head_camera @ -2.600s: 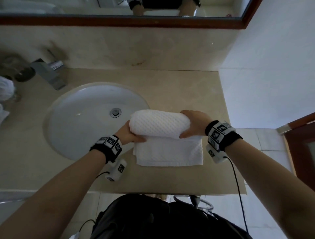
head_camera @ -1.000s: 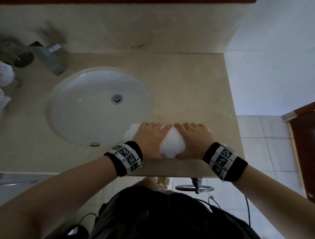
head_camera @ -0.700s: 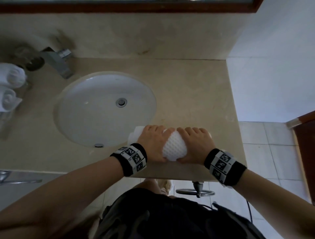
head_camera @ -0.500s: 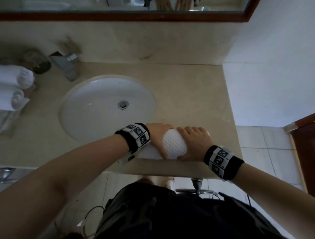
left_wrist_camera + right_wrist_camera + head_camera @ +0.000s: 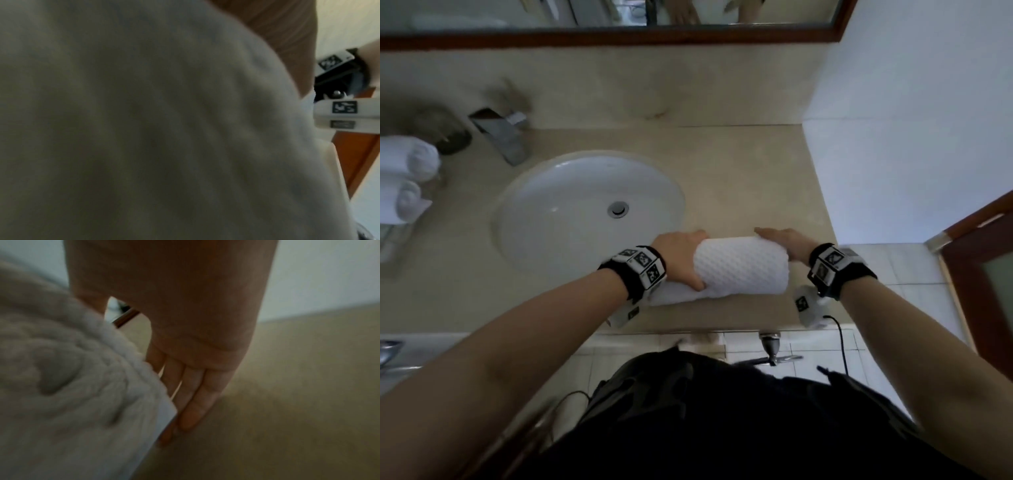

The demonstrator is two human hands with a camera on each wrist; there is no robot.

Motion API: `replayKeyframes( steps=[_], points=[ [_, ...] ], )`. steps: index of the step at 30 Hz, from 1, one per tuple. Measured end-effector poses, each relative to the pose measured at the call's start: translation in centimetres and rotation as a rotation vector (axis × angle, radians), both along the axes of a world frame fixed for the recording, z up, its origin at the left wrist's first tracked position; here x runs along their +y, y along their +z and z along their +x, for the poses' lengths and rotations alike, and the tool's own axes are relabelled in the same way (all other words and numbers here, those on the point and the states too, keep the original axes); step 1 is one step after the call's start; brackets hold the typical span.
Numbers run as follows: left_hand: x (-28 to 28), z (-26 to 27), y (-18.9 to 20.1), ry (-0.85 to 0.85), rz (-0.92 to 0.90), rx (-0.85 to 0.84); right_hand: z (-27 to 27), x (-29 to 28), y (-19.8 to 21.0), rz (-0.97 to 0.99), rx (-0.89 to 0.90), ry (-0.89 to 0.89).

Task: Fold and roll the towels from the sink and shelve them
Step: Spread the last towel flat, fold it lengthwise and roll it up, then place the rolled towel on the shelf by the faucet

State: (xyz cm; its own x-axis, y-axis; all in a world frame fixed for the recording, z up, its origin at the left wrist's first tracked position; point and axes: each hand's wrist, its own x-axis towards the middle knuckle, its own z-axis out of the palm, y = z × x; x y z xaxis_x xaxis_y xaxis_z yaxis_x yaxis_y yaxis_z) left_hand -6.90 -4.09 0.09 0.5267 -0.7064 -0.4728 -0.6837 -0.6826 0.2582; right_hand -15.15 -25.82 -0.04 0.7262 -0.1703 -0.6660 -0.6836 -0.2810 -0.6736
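- The towel [image 5: 739, 267] is a white, waffle-textured roll lying on the counter [image 5: 739, 171], near its front edge and just right of the sink [image 5: 544, 219]. A flat layer of the same cloth shows under the roll's near left side.
- Your left hand [image 5: 681, 258] cups the roll's left end. The thumb lies along the near side of the roll and the fingers reach over the far side; you cannot tell how far they curl. The left wrist view is filled by blurred white cloth and settles nothing.
- Your right hand [image 5: 782, 241] stands flat against the roll's right end. In the right wrist view its fingers [image 5: 191, 395] are straight and pressed together, with the tips down on the counter and the towel [image 5: 72, 378] touching them on the palm side.
- The sink is a white oval basin set into the counter. It contains only its drain [image 5: 618, 209]; no towel lies in it.
- The faucet [image 5: 500, 133] stands behind the sink at its left.
- At the far left edge, two rolled white towels [image 5: 404, 178] are stacked one on the other. What holds them is cut off by the frame.
- A wood-framed mirror [image 5: 619, 20] runs along the wall above the counter.
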Motion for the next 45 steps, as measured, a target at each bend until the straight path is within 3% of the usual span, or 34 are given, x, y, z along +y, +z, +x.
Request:
replayKeyframes(
  steps=[3, 6, 13, 17, 22, 26, 31, 35, 37, 40, 45],
  points=[
    [1.9, -0.4, 0.2, 0.131, -0.111, 0.03, -0.8, 1.4, -0.4, 0.363, -0.087, -0.393],
    [3.8, -0.7, 1.2, 0.316, -0.276, 0.087, -0.5, 3.8, -0.5, 0.544, -0.166, -0.525],
    [11.4, -1.5, 3.1, 0.635, -0.555, 0.195, 2.4, 13.3, 1.4, 1.018, -0.391, -0.506],
    [17.4, -3.9, 3.6, 0.858, -0.705, 0.258, 3.7, 21.3, 2.1, 1.235, -0.395, -0.332],
    [25.3, -6.7, 3.6, 1.234, -0.77, 0.128, 3.6, 31.6, 1.5, 1.069, -0.163, 0.02],
    [30.4, -7.7, 3.6, 1.473, -0.802, 0.06, 4.3, 39.4, 1.2, 0.788, -0.261, 0.169],
    [36.6, -6.4, 3.0, 1.654, -0.962, 0.167, 7.8, 46.1, 2.0, 0.566, -0.271, 0.302],
    [41.2, -3.1, 2.6, 1.765, -1.362, 0.422, 13.1, 49.5, 2.5, 0.504, -0.234, 0.488],
    [43.5, -1.0, 2.4, 1.777, -1.479, 0.494, 16.0, 51.4, 2.7, 0.497, -0.202, 0.581],
    [46.4, 2.3, 1.9, 1.776, -1.505, 0.439, 20.2, 54.7, 2.8, 0.506, -0.129, 0.651],
    [48.9, 8.5, 1.2, 1.976, -1.556, 0.266, 26.1, 58.9, 2.6, 0.56, -0.034, 0.67]
  ],
)
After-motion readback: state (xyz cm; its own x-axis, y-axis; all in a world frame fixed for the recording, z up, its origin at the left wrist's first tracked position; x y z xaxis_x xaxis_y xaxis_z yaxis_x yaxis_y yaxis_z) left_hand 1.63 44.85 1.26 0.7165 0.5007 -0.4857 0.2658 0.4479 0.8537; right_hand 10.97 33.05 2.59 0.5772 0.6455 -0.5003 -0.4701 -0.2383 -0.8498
